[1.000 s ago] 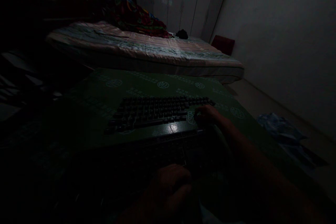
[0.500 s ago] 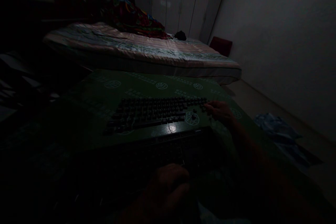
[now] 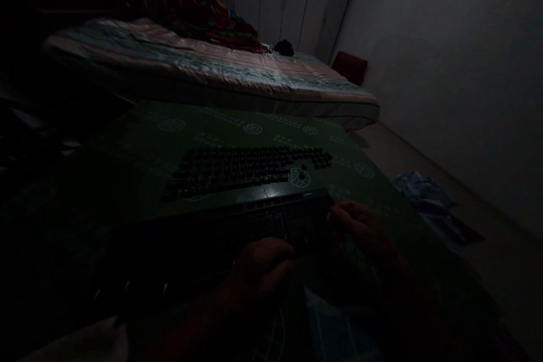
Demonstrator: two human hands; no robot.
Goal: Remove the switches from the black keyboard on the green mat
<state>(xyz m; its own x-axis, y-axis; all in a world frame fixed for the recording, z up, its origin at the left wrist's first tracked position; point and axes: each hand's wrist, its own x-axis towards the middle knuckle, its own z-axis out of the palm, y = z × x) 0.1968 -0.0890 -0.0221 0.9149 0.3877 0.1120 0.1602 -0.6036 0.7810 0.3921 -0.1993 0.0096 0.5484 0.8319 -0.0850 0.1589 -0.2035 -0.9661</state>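
Head view, dim: two hands, one dark keyboard [image 3: 224, 232] and one spread of black keycaps [image 3: 233, 167], too dark to count singly, on one green tabletop [image 3: 139, 136]. The left hand [image 3: 267, 263] is curled at the keyboard's near edge; the right hand [image 3: 356, 226], fingers drawn narrow, is just beside its right end. Whether either holds anything, I cannot tell. The keycaps lie beyond both.

Rumpled red blanket [image 3: 207, 20] on striped bed [image 3: 271, 76]
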